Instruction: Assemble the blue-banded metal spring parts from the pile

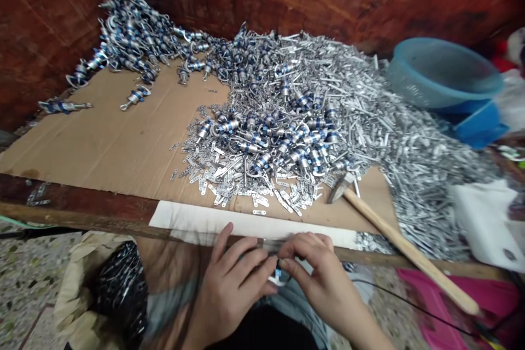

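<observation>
My left hand is closed around a small silver fitting with a blue band and a pale curved piece. Its index finger points up and away, apart from the others. From the right, my right hand pinches the same fitting between thumb and fingers. Most of the fitting is hidden by my fingers. Both hands are at the table's front edge, just below a white strip. A pile of similar blue-banded metal fittings lies beyond them, with small flat perforated metal plates in front of it.
A hammer with a wooden handle lies across the front edge at right. Loose metal pins are heaped behind it, beside a blue plastic bowl. Cardboard covers the table's left. An open sack stands below.
</observation>
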`<action>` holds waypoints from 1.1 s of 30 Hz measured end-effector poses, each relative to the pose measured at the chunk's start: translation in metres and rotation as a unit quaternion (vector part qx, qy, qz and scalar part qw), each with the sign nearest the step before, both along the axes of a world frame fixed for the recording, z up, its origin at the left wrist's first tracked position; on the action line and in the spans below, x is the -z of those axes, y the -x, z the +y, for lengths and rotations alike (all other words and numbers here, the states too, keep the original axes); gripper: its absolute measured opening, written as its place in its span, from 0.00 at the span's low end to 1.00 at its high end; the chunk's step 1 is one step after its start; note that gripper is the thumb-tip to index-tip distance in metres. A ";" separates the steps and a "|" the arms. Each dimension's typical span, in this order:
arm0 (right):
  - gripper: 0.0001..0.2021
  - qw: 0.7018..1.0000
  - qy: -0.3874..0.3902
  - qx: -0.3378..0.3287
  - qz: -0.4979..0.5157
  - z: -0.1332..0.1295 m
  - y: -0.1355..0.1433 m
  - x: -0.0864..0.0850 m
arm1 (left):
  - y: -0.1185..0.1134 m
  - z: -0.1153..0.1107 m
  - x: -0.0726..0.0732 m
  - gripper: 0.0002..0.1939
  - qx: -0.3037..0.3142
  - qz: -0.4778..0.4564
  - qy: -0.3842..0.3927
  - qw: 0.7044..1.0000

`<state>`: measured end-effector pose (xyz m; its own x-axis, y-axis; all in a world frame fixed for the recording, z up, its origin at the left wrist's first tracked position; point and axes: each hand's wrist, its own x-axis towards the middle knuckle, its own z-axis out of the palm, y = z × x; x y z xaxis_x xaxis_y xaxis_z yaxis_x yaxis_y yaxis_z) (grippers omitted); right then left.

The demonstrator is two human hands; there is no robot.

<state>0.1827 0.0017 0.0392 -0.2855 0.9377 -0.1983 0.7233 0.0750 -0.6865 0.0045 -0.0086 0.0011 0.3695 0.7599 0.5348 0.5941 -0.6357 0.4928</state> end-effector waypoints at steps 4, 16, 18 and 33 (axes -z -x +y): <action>0.04 0.997 -0.015 0.030 -0.067 0.006 -0.002 0.006 | 0.004 -0.002 0.022 0.15 0.014 0.079 -0.041 0.996; 0.04 0.989 -0.108 -0.003 -0.098 0.058 0.029 0.005 | -0.004 0.005 0.003 0.13 -0.011 0.111 0.032 0.993; 0.06 0.993 -0.095 -0.002 -0.067 0.055 0.023 0.003 | -0.003 0.005 0.003 0.12 -0.010 0.087 0.043 0.995; 0.06 0.998 -0.009 -0.018 -0.062 0.033 0.002 -0.003 | 0.000 0.009 -0.005 0.03 -0.006 -0.027 0.029 0.999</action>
